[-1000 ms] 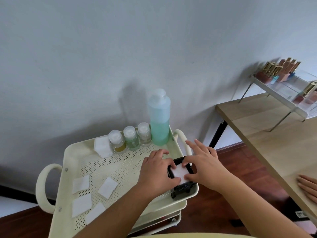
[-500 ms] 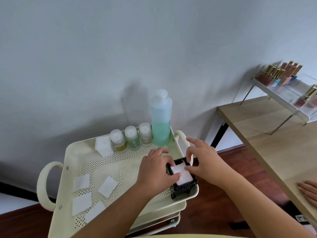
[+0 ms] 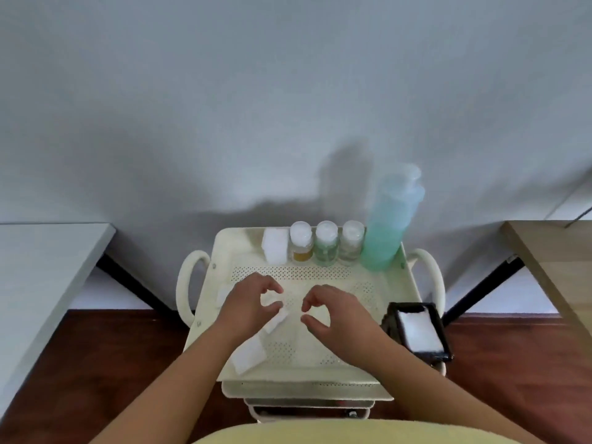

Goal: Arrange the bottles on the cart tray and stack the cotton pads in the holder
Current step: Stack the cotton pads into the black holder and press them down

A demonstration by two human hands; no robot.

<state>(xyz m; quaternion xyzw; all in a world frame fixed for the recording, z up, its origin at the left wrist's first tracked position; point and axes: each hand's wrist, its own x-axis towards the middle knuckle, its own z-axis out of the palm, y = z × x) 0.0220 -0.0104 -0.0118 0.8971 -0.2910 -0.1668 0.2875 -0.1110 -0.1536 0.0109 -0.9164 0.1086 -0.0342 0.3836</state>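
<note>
On the cream cart tray (image 3: 397, 302), three small clear bottles (image 3: 326, 243) stand in a row at the back, with a tall teal bottle (image 3: 387, 225) to their right. The black holder (image 3: 391, 318) sits at the tray's front right with a white cotton pad (image 3: 416, 331) inside. My left hand (image 3: 250, 307) hovers over the tray's middle left, thumb and fingers curled apart, its thumb at a loose pad (image 3: 276, 320). Beside it, my right hand (image 3: 339, 314) has its fingers curled apart and nothing visible between them. Another pad (image 3: 248, 352) lies near the front left.
A white pad (image 3: 275, 249) leans at the back left of the bottles. One more pad (image 3: 222, 294) shows partly behind my left hand. A white table (image 3: 41, 267) stands to the left, a wooden table (image 3: 551, 251) to the right. The image is blurred.
Both hands have left the holder and moved left to the tray's middle. The holder now stands alone with a pad in it. The view has swung to face the cart squarely.
</note>
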